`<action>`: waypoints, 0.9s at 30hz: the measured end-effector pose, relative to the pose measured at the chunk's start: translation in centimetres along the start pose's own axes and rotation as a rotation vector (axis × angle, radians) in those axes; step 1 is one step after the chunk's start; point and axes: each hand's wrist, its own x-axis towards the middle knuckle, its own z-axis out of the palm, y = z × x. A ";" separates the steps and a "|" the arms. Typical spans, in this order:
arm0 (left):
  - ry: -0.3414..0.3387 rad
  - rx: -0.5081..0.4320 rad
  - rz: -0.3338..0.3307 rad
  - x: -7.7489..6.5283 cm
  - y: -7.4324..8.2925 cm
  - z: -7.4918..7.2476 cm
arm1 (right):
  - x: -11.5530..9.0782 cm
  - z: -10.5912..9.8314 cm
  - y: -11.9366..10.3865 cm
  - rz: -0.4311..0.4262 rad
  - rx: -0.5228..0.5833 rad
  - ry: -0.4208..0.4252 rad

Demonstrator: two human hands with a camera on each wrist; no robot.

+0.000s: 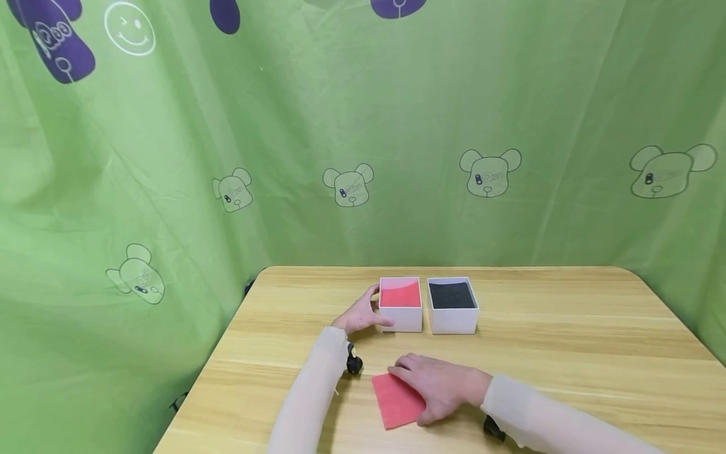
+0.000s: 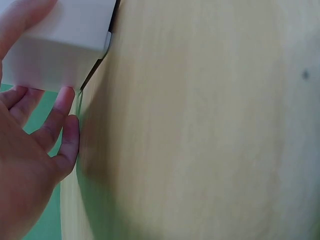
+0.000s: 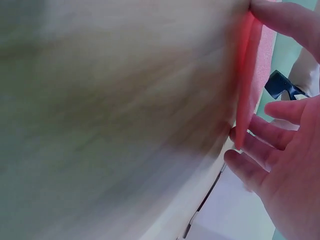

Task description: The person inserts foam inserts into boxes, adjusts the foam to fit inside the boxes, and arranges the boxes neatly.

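In the head view my left hand [image 1: 365,313] holds a white box [image 1: 401,320] at its left side, thumb on the front wall and fingers towards the back. The left wrist view shows fingertips against the box wall [image 2: 50,60]. Inside the box lies a red cloth-like piece [image 1: 400,296]. My right hand [image 1: 439,381] grips a flat red cloth square [image 1: 395,400] over the table, thumb at its near edge and fingers at its far edge. In the right wrist view the red cloth square [image 3: 247,95] stands slightly tilted up from the wood between thumb and fingers.
A second white box [image 1: 454,321] holding a black cloth-like piece [image 1: 452,295] stands just right of the first, with a narrow gap between. Both are on the wooden table [image 1: 567,353]. A green curtain [image 1: 420,227] with bear prints hangs behind and around the table.
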 end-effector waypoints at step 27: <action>-0.028 -0.038 0.008 -0.1 0.0 0.0 | -1.0 -6.4 3.4 0.260 0.100 0.182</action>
